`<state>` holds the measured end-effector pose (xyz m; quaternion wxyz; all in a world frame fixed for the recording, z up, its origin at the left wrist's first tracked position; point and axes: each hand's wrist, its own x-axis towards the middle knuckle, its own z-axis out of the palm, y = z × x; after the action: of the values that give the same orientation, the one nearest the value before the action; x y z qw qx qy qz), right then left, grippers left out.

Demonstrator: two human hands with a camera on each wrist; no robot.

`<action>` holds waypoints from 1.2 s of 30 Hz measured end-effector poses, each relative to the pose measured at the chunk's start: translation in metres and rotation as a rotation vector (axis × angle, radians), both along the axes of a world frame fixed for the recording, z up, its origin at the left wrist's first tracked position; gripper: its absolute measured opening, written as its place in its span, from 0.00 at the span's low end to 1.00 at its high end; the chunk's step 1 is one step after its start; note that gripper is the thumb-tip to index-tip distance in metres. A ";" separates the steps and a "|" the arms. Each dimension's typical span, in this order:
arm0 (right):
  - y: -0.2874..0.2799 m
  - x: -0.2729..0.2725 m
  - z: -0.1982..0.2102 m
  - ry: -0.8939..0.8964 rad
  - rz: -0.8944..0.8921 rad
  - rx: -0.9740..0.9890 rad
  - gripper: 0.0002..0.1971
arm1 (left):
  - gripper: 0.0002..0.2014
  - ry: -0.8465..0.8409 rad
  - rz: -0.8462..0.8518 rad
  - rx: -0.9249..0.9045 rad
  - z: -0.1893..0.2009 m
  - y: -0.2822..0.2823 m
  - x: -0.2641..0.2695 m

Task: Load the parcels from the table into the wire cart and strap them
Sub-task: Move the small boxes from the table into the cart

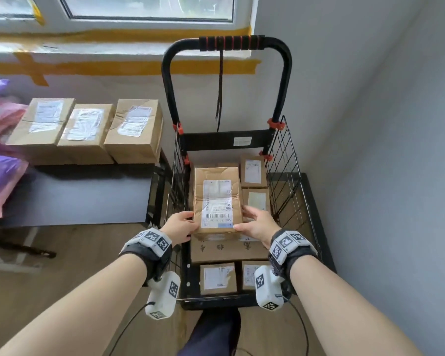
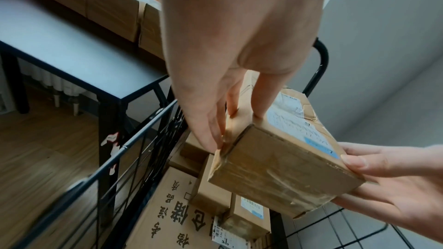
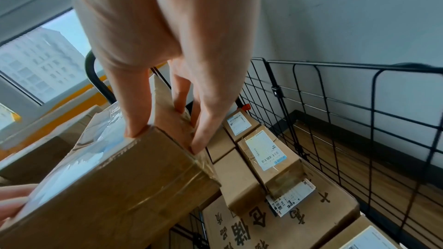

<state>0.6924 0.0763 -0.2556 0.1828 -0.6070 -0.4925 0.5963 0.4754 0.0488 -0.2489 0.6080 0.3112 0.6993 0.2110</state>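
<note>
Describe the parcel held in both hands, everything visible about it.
The parcel is a brown cardboard box, oblong, sealed with clear tape that wrinkles over its ends. A white shipping label with a barcode and a blue strip covers most of its top face. Its paper wrap looks creased and slightly torn near the far end. The left hand and right hand grip its near corners, thumbs on top. It is held roughly level over the other boxes in the wire cart; whether it rests on them is unclear.

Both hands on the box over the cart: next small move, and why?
Probably lower it. The left hand and right hand grip the labelled brown cardboard parcel above the boxes already inside the black wire cart; three parcels remain on the table.
</note>
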 end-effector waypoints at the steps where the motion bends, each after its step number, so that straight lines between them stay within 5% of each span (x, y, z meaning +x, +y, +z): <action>1: 0.009 0.000 -0.007 -0.010 0.009 -0.021 0.37 | 0.25 0.000 0.005 -0.013 -0.008 0.008 0.001; 13: 0.097 -0.020 -0.115 0.002 0.007 -0.334 0.42 | 0.19 0.320 0.072 -0.082 -0.092 0.083 0.005; 24: 0.130 -0.038 -0.180 0.127 0.095 -0.483 0.43 | 0.13 0.405 0.318 -0.171 -0.138 0.089 0.000; 36: 0.132 -0.055 -0.238 0.076 0.117 -0.458 0.43 | 0.19 0.414 0.365 -0.146 -0.186 0.093 0.006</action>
<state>0.6376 0.2081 -0.4936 0.0237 -0.5801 -0.3715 0.7245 0.4815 0.1417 -0.4347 0.4252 0.1717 0.8663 0.1980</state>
